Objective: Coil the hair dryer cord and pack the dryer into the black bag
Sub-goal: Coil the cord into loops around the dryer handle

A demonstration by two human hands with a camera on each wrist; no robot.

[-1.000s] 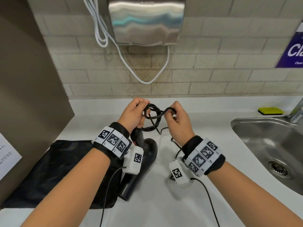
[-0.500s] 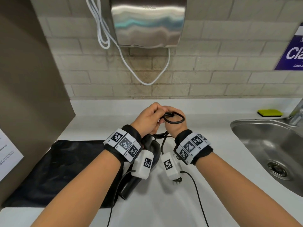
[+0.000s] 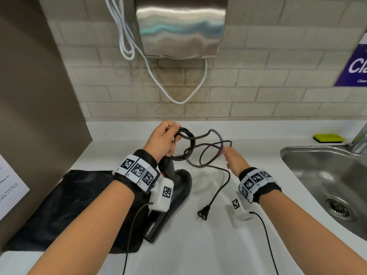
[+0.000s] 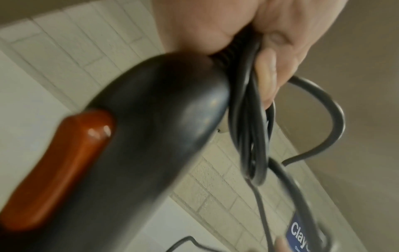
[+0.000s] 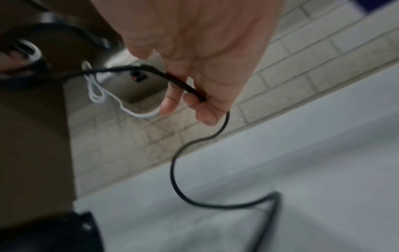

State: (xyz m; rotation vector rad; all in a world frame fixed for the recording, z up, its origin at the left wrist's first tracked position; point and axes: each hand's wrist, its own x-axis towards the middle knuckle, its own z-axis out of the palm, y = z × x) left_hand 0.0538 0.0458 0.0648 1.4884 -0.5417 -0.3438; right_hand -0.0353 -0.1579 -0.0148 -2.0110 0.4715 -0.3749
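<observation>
My left hand point(image 3: 163, 138) grips several loops of the black cord point(image 3: 188, 143) just above the end of the hair dryer's handle. In the left wrist view the fingers point(image 4: 270, 76) curl round the loops point(image 4: 248, 127) beside the handle point(image 4: 151, 119) with its orange switch. The black dryer point(image 3: 176, 193) leans nozzle-down on the counter, against the edge of the flat black bag point(image 3: 69, 205). My right hand point(image 3: 233, 158) is off to the right, fingers nearly straight, with the loose cord point(image 5: 187, 88) pinched between two fingers. The plug point(image 3: 203, 212) lies on the counter.
A steel sink point(image 3: 288, 153) is set in the counter at right, with a yellow sponge point(image 3: 328, 137) behind it. A metal hand dryer point(image 3: 181, 26) and a hanging white cable point(image 3: 178, 100) are on the tiled wall. A brown panel point(image 3: 29, 96) closes the left side.
The hands were together on the coil; now my right hand has swung away to the right along the cord, drawing out a loose length. The left hand keeps the loops.
</observation>
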